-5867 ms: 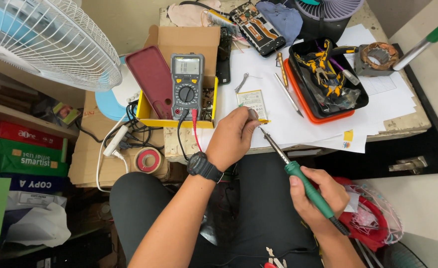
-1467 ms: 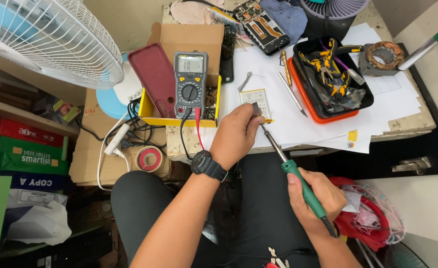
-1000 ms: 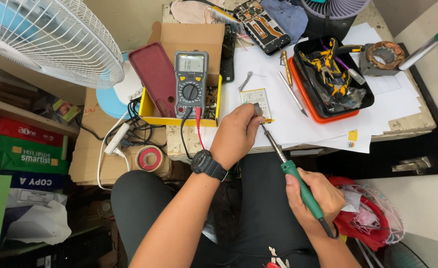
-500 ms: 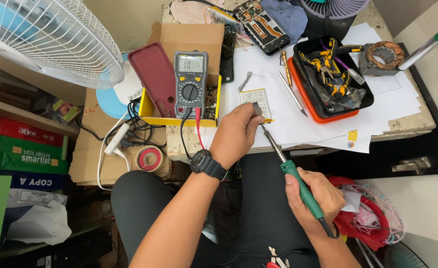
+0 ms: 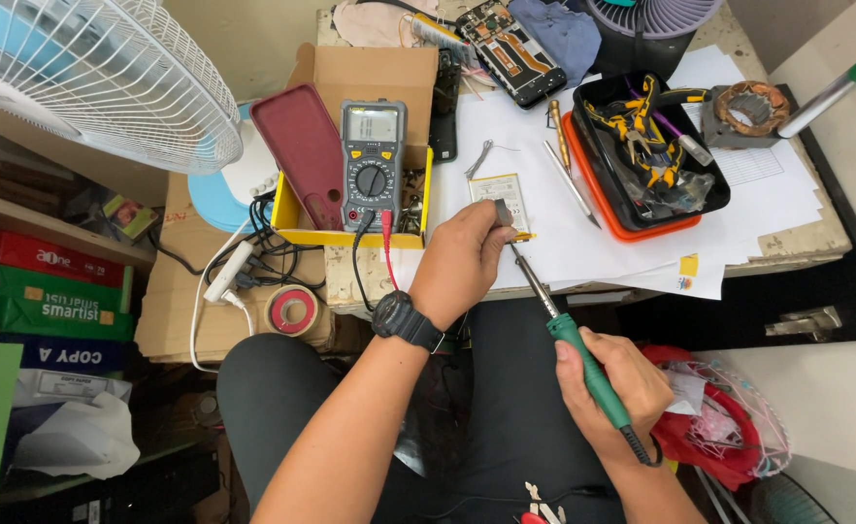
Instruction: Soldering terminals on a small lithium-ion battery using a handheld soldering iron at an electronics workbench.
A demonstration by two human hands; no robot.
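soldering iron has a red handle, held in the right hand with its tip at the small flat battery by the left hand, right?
Not quite: the soldering iron has a green handle, not red, as the head view shows. The rest holds: the right hand holds it, tip at the battery by the left hand.

Grey multimeter screen (image 5: pixel 375 124) in yellow box (image 5: pixel 350 236); red, green cartons (image 5: pixel 45 286) stacked left

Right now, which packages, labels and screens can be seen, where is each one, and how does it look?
Multimeter screen: grey rectangle, top of a grey meter in the yellow box.
Stacked boxes: left shelf, flat, red over green over dark blue.
Cardboard box: brown, open, behind the meter.
Small label: yellow square on white paper at the table's front edge.
Battery: pale rectangle under the left hand.
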